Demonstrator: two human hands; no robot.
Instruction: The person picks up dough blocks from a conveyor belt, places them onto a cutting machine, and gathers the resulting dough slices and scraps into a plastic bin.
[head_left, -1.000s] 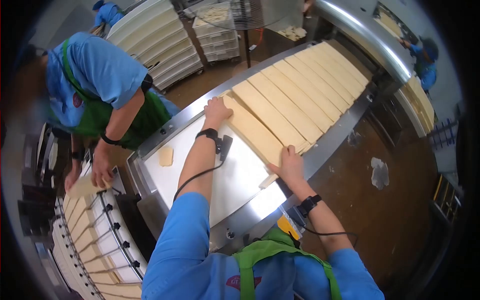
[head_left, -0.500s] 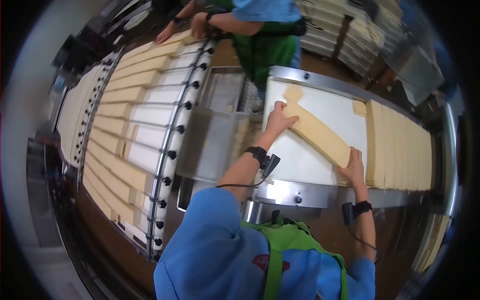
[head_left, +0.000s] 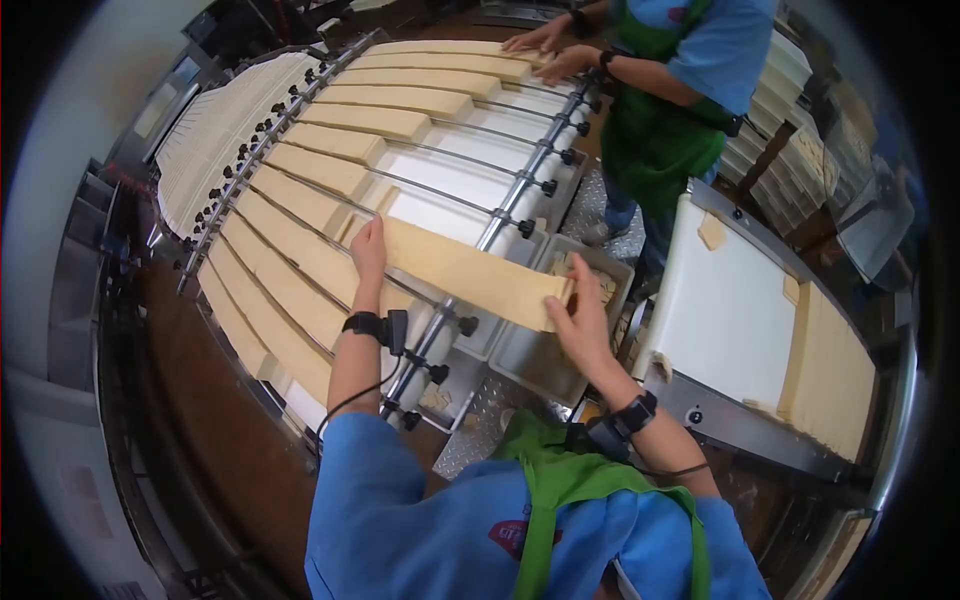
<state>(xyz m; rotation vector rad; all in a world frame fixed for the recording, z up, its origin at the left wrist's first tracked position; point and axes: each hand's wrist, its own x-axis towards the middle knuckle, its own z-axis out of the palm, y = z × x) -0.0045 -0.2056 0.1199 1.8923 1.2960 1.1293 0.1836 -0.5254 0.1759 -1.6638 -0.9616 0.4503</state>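
Bright centre, dimmer edges | glare on steel rail | fisheye curve, black corners | upper right blurred

A co-worker in a green apron stood near the pale racks, and the floor was brown.

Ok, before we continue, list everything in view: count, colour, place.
Laned conveyor: one, white and silver, left to centre
Knobs: many, black, along its rails
Lane dough strips: at least nine, pale yellow, on it
Held dough strip: one, pale yellow, centre
Plain conveyor: one, white and silver, right
Packed dough strips: several, uncountable, pale yellow, its right end
Dough scraps: a few, pale yellow, on it
Grey trays: at least two, between conveyors
Co-worker: one, blue and green clothing, top
Left hand: one, bare, strip's left end
Right hand: one, bare, strip's right end
Wristbands: two, black, both wrists
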